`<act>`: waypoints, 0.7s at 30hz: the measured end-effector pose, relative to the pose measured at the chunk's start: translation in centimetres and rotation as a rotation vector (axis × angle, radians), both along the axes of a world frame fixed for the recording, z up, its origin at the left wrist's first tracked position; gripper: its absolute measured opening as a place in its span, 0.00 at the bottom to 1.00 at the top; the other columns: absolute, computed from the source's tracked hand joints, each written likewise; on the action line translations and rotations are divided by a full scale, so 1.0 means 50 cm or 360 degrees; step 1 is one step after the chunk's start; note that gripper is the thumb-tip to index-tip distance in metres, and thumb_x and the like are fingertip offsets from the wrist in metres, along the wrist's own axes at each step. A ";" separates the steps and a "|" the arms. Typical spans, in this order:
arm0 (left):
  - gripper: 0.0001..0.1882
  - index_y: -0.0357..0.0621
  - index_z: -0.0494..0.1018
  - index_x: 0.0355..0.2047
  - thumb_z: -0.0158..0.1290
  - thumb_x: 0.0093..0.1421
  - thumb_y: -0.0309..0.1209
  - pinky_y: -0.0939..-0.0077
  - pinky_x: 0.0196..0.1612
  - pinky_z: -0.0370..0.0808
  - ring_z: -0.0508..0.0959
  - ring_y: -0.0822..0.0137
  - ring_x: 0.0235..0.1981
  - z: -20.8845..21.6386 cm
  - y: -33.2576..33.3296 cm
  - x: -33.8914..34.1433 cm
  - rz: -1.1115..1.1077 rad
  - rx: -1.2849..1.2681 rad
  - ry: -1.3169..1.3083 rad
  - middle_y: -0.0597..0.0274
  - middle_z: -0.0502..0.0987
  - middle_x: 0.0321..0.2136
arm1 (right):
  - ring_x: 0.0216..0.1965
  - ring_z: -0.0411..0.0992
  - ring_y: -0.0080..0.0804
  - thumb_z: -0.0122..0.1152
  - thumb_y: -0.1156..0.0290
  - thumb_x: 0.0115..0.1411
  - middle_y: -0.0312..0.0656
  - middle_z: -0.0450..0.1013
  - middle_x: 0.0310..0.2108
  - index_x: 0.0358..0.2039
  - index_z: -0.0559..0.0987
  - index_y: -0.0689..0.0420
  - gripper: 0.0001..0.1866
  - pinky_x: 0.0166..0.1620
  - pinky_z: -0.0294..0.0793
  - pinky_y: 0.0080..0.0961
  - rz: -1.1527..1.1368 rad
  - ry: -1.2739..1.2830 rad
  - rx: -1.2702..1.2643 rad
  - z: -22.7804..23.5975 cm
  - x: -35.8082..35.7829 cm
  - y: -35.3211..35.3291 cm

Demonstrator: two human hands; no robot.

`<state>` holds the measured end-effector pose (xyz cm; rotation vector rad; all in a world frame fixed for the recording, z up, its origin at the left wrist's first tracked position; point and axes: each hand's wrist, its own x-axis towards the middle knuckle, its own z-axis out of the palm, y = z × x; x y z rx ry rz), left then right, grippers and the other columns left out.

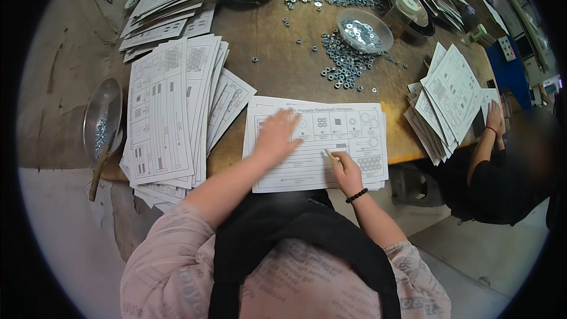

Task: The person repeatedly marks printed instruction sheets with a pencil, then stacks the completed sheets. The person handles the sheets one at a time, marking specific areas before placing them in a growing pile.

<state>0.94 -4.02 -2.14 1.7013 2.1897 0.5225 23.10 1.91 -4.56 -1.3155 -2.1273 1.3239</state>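
Note:
In front of me at the table's near edge lies a stack of white printed cards (277,180), with line drawings of hardware and boxed rows. My left hand (276,137), somewhat blurred, rests over the upper left part of the top card, thumb apart from the fingers and nothing seen in it. Over the card's right half, my right hand (348,174) is closed round a short pale pen-like stick (329,154), its tip pointing up and left. The exact kind of stick is too small to tell. A dark bead bracelet circles my right wrist.
More printed card stacks stand at left (156,112) and right (452,97). Loose metal nuts (342,62) lie beyond, beside a clear bowl (378,20). At far left a metal pan (105,100) holds small parts. Another person's hand (495,118) touches the right stack.

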 end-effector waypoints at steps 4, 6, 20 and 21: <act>0.31 0.52 0.60 0.54 0.51 0.50 0.47 0.53 0.59 0.45 0.52 0.58 0.59 -0.083 0.031 0.059 -0.0453 0.0068 0.0264 0.56 0.55 0.57 | 0.28 0.71 0.42 0.50 0.69 0.55 0.47 0.73 0.25 0.38 0.73 0.57 0.11 0.31 0.69 0.29 -0.0156 -0.0012 0.0031 0.029 -0.040 0.062; 0.31 0.53 0.60 0.54 0.51 0.50 0.47 0.53 0.59 0.45 0.53 0.59 0.59 -0.085 0.042 0.041 -0.0590 0.0059 0.0272 0.56 0.56 0.57 | 0.28 0.72 0.43 0.49 0.69 0.55 0.47 0.73 0.24 0.38 0.73 0.56 0.11 0.31 0.69 0.31 -0.0197 -0.0078 0.0146 0.021 -0.041 0.093; 0.32 0.43 0.59 0.54 0.49 0.51 0.44 0.60 0.60 0.46 0.53 0.59 0.59 -0.106 0.115 0.073 -0.0523 0.0133 0.0221 0.54 0.56 0.56 | 0.27 0.71 0.44 0.47 0.65 0.56 0.46 0.73 0.25 0.33 0.75 0.54 0.10 0.29 0.70 0.37 -0.0037 -0.0590 0.0577 -0.013 -0.092 0.144; 0.32 0.43 0.59 0.54 0.49 0.51 0.44 0.60 0.60 0.46 0.53 0.59 0.59 -0.106 0.116 0.072 -0.0521 0.0127 0.0217 0.54 0.56 0.56 | 0.27 0.71 0.44 0.47 0.65 0.56 0.46 0.73 0.25 0.32 0.74 0.55 0.09 0.29 0.70 0.37 -0.0026 -0.0630 0.0566 -0.014 -0.096 0.145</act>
